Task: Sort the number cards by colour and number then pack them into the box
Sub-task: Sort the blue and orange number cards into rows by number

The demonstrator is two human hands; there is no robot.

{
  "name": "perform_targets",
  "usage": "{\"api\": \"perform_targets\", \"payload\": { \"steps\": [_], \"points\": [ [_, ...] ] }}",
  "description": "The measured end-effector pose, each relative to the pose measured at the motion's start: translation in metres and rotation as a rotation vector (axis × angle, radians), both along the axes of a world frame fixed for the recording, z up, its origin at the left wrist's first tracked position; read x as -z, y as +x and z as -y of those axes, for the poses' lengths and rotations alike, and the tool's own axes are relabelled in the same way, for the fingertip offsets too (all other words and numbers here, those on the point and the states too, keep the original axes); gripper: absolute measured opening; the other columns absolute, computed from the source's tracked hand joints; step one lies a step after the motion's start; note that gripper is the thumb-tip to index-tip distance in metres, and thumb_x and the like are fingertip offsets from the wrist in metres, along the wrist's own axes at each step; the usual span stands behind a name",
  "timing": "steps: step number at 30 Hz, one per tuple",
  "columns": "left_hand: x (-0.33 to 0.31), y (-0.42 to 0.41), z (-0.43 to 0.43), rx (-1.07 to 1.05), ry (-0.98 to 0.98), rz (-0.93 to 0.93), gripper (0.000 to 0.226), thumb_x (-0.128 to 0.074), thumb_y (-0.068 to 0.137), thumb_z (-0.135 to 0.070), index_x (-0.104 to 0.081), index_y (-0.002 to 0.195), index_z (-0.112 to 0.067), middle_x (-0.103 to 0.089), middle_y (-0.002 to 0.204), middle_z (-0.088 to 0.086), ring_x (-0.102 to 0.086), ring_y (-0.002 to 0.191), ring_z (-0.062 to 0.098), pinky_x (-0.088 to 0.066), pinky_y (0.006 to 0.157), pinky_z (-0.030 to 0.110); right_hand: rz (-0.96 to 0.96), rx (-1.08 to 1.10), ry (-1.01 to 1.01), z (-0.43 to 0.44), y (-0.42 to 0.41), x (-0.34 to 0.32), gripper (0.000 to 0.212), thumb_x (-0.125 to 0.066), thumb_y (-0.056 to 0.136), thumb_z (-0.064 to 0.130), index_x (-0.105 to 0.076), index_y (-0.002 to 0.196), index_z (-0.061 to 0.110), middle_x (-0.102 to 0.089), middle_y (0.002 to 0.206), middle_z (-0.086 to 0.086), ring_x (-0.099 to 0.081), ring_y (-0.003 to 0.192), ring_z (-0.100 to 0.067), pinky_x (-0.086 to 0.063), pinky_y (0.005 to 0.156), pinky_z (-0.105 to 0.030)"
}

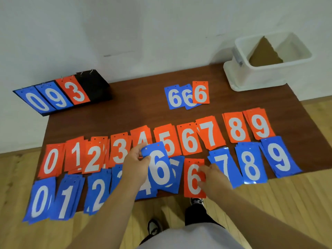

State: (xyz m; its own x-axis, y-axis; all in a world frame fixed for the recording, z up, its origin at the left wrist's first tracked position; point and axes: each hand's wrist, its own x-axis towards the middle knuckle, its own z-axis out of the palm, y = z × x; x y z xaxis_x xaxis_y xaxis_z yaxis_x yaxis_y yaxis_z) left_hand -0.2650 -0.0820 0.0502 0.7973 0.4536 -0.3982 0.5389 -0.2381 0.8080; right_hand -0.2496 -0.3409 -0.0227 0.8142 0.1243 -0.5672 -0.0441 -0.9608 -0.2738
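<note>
Brown table (pixel 134 105) with rows of red and blue number cards (pixel 237 129), flip scoreboard (pixel 53 97), white box (pixel 251 76).
</note>
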Motion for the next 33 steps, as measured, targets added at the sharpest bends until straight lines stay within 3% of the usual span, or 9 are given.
{"api": "perform_targets", "payload": {
  "steps": [3,5,8,15,19,23,26,29,33],
  "points": [
    [0.004,0.01,0.017,-0.015,0.017,-0.008,0.045,-0.059,0.098,-0.005,-0.059,0.133,-0.034,-0.065,0.113,-0.003,-0.061,0.063,0.01,-0.052,0.048,0.024,0.02,-0.058,0.022,0.004,0.005,0.003,0.045,-0.061,0.094,0.05,-0.049,0.134,0.035,-0.05,0.131,0.004,-0.061,0.114,-0.018,-0.058,0.092,-0.034],
    [0.005,0.015,0.025,-0.039,0.002,-0.026,0.045,-0.059,0.098,-0.007,-0.059,0.134,-0.034,-0.064,0.113,-0.009,-0.068,0.077,0.016,-0.062,0.058,0.035,0.036,-0.089,0.031,0.006,0.008,0.004,0.045,-0.061,0.094,0.05,-0.049,0.134,0.034,-0.05,0.131,0.004,-0.061,0.113,-0.016,-0.057,0.093,-0.033],
    [0.006,0.016,0.032,-0.07,-0.016,-0.056,0.044,-0.06,0.099,-0.008,-0.059,0.132,-0.036,-0.064,0.114,-0.011,-0.071,0.086,0.014,-0.064,0.07,0.046,0.055,-0.125,0.038,0.006,0.015,0.006,0.048,-0.063,0.094,0.048,-0.048,0.136,0.031,-0.048,0.134,0.003,-0.058,0.117,-0.017,-0.055,0.097,-0.033],
    [0.013,0.006,0.035,-0.092,-0.039,-0.122,0.042,-0.063,0.099,-0.008,-0.059,0.128,-0.038,-0.066,0.109,-0.008,-0.072,0.091,0.013,-0.065,0.069,0.045,0.094,-0.209,0.056,0.002,0.033,0.008,0.068,-0.077,0.082,0.047,-0.038,0.135,0.03,-0.041,0.137,0.002,-0.053,0.121,-0.02,-0.054,0.097,-0.037],
    [0.018,-0.002,0.034,-0.091,-0.036,-0.148,0.04,-0.064,0.099,-0.01,-0.057,0.127,-0.038,-0.067,0.108,-0.007,-0.072,0.088,0.012,-0.064,0.063,0.035,0.089,-0.245,-0.034,-0.006,0.043,0.008,0.078,-0.082,0.078,0.042,-0.034,0.137,0.024,-0.04,0.136,-0.004,-0.051,0.12,-0.023,-0.052,0.097,-0.037],
    [0.029,-0.011,0.032,-0.086,-0.072,-0.157,0.044,-0.064,0.098,-0.008,-0.058,0.13,-0.037,-0.068,0.111,-0.006,-0.073,0.091,0.015,-0.065,0.069,0.043,0.122,-0.287,-0.075,-0.011,0.05,0.004,0.051,-0.073,0.087,0.042,-0.046,0.125,0.024,-0.05,0.127,-0.002,-0.052,0.116,-0.021,-0.051,0.096,-0.035],
    [0.034,-0.015,0.033,-0.067,-0.095,-0.15,0.043,-0.064,0.098,-0.008,-0.058,0.128,-0.039,-0.068,0.112,-0.007,-0.072,0.094,0.015,-0.065,0.069,0.038,0.093,-0.319,0.02,0.0,0.062,-0.009,0.023,-0.056,0.1,0.039,-0.059,0.117,0.024,-0.065,0.117,0.002,-0.06,0.112,-0.019,-0.055,0.093,-0.034],
    [0.04,-0.018,0.037,-0.046,-0.118,-0.143,0.042,-0.064,0.098,-0.008,-0.058,0.128,-0.036,-0.069,0.112,-0.008,-0.071,0.093,0.012,-0.063,0.066,0.029,-0.082,-0.251,0.211,0.012,0.093,-0.033,0.03,-0.056,0.102,0.032,-0.06,0.131,0.023,-0.065,0.13,0.0,-0.063,0.119,-0.024,-0.056,0.096,-0.036],
    [0.046,-0.019,0.045,-0.045,-0.136,-0.149,0.04,-0.065,0.098,-0.011,-0.058,0.129,-0.036,-0.07,0.111,-0.009,-0.072,0.093,0.011,-0.064,0.07,0.033,0.028,-0.263,0.197,0.004,0.159,-0.044,0.038,-0.064,0.098,0.027,-0.056,0.135,0.027,-0.065,0.132,-0.003,-0.064,0.114,-0.023,-0.059,0.088,-0.035]
  ]
}}
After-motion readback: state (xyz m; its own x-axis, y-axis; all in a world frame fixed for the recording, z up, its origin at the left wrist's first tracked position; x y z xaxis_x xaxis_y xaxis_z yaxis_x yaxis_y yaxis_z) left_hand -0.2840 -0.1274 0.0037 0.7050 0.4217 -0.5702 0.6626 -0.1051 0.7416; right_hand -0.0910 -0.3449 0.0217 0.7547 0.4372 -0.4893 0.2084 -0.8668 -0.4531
